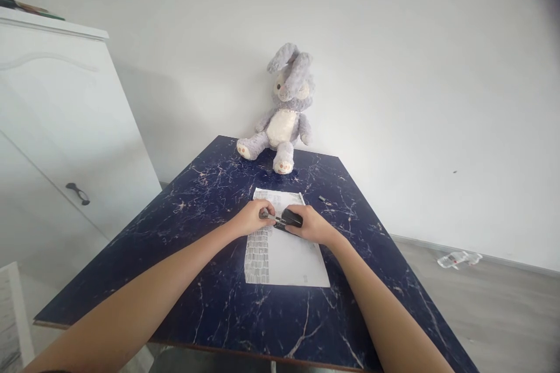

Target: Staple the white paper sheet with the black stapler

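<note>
Above a printed sheet of paper (297, 259), both hands meet at a black stapler (292, 217). My right hand (312, 224) is closed around the stapler's black body. My left hand (254, 217) pinches a metal part at the stapler's left end, which looks opened out. Whether staples lie inside is too small to tell. The paper lies flat on the table, with rows of grey print down its left side. A small dark grey piece (322, 199) lies just right of the paper's far edge; its kind is unclear.
The dark blue marbled table (210, 303) reaches back to a white wall. A grey plush rabbit (284, 111) sits at its far end. To the left stands a white cabinet (65, 128). Clear plastic bottles (459, 259) lie on the floor at right.
</note>
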Demonstrator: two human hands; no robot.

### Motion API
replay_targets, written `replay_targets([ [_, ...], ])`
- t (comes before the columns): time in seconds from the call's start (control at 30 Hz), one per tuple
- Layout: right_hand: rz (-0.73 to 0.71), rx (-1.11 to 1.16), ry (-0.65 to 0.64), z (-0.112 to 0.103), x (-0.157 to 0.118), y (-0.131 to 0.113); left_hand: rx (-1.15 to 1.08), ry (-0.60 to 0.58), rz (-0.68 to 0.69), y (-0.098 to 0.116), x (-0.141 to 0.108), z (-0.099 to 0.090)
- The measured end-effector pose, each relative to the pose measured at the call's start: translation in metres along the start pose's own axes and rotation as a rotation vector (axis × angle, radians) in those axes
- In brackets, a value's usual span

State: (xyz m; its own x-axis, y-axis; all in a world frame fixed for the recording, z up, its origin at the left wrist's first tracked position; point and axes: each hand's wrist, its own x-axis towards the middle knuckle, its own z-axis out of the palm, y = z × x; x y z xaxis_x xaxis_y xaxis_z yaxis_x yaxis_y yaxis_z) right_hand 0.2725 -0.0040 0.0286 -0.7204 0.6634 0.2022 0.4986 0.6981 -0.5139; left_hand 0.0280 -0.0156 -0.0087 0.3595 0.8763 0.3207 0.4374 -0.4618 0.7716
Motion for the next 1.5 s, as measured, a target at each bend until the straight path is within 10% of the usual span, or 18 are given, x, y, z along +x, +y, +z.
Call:
replay_targets([
  [0.53, -0.002, -0.007, 0.001, 0.000, 0.000, -0.001, 0.076, -0.053, -0.064, 0.005, 0.000, -0.003],
  [0.83, -0.076, 0.080, -0.023, -0.010, -0.005, 0.000, -0.069, -0.261, -0.038, 0.002, -0.005, -0.040],
  [1.2, -0.222, 0.156, -0.037, -0.005, 0.001, -0.029, -0.053, -0.198, 0.036, 0.021, -0.005, -0.009],
  [1.37, -0.115, 0.079, -0.006, -0.030, -0.009, -0.004, 0.169, -0.131, 0.100, 0.016, -0.004, -0.010],
  [1.5, 0.078, -0.047, 0.076, -0.062, -0.032, 0.039, 0.428, -0.360, 0.184, 0.007, -0.009, -0.014],
])
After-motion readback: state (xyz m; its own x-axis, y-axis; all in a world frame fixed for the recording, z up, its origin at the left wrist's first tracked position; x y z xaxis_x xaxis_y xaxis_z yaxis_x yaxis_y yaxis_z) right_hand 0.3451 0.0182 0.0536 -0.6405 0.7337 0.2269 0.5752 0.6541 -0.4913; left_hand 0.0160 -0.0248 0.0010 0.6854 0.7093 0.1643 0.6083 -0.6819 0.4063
